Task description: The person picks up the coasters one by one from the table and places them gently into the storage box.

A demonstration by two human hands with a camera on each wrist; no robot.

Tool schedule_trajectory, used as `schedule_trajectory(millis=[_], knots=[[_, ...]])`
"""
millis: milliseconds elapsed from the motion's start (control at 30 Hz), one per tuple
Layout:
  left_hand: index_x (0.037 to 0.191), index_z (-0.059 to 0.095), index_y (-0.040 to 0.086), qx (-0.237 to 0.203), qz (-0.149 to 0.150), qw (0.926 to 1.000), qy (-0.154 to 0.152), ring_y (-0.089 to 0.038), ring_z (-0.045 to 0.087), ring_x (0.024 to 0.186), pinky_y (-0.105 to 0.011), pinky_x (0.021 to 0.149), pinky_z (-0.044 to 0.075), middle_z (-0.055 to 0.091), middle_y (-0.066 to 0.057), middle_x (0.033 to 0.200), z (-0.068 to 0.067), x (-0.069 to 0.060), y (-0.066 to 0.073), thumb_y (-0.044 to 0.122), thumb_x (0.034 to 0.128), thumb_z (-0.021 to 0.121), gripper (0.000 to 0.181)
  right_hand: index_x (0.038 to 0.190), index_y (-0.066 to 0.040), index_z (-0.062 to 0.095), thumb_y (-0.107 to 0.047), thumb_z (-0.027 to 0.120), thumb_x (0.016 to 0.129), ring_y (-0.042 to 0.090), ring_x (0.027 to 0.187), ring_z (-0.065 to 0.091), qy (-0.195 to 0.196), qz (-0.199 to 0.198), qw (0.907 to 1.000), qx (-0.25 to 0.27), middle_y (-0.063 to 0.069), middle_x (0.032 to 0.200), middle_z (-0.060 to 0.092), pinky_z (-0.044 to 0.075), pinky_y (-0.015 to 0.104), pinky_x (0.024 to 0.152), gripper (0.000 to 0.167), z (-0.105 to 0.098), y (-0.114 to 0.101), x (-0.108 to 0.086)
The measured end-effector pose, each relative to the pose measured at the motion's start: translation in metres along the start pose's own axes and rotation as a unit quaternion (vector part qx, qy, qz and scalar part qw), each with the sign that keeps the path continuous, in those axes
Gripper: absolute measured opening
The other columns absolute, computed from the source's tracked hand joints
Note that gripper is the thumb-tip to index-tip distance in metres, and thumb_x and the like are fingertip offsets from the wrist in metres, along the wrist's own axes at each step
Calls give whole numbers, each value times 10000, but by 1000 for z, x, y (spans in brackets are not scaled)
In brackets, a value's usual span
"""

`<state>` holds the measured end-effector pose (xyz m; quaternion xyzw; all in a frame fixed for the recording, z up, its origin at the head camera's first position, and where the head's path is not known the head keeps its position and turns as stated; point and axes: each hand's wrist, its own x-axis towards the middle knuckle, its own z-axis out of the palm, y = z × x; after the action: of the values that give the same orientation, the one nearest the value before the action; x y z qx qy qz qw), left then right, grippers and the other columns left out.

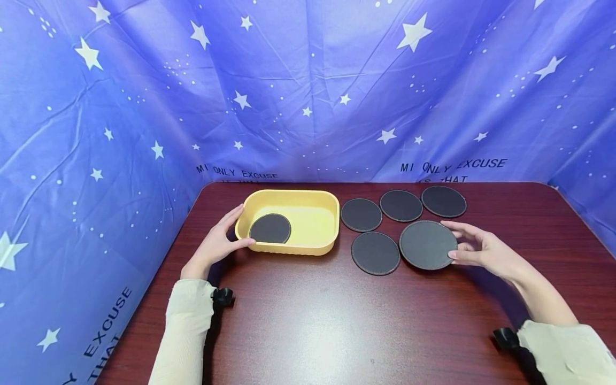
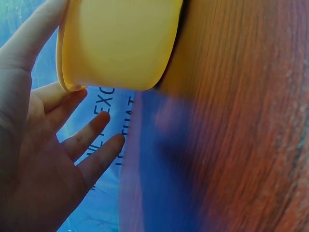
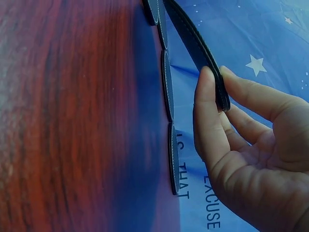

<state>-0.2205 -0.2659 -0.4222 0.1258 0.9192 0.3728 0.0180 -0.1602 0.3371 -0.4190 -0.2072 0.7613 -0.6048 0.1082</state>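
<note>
A yellow plastic box (image 1: 308, 247) stands on the left of the table, with one round black coaster lying (image 1: 270, 229) inside near its front left corner. My left hand (image 1: 217, 245) holds the box's left end, thumb at the front rim and fingers at the far corner; in the left wrist view the other fingers are spread off it. My right hand (image 1: 481, 250) pinches another black coaster (image 1: 428, 245) by its right edge between thumb and fingers. That coaster (image 3: 193, 41) is raised above the table and tilted in the right wrist view.
Several more black coasters lie flat right of the box: one coaster (image 1: 375, 253) in front, others in a back row including a far right coaster (image 1: 444, 201). A blue starry cloth (image 1: 308, 80) hangs behind the dark red wooden table (image 1: 289, 315).
</note>
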Motion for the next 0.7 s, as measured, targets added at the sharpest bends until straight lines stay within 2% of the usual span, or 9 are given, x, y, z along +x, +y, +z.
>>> schedule_trajectory(millis=[233, 533, 700], knots=[[1588, 278, 189, -5, 2, 10000, -8, -293, 190, 1547, -589, 1221, 220, 233, -8, 1670, 0, 0, 0, 379, 789, 842, 996, 1513, -24, 363, 146, 593, 892, 71, 888, 716, -105, 4, 9998, 162, -71, 1143, 680, 609, 247, 784, 684, 1, -2, 6], [1587, 280, 185, -34, 39, 10000, 3, -302, 187, 1547, -593, 1221, 215, 236, -16, 1669, 1, 0, -1, 365, 790, 844, 993, 1503, -81, 409, 157, 593, 887, 81, 913, 724, -181, -126, 9990, 385, -49, 1149, 678, 610, 248, 781, 686, 9, -5, 15], [1585, 287, 180, -8, 66, 10000, 18, -312, 190, 1544, -597, 1220, 212, 241, -27, 1668, 1, 1, -3, 356, 798, 839, 977, 1499, -103, 420, 140, 610, 886, 87, 896, 725, -120, -25, 9991, 406, -46, 1151, 685, 610, 250, 774, 687, 14, -7, 21]])
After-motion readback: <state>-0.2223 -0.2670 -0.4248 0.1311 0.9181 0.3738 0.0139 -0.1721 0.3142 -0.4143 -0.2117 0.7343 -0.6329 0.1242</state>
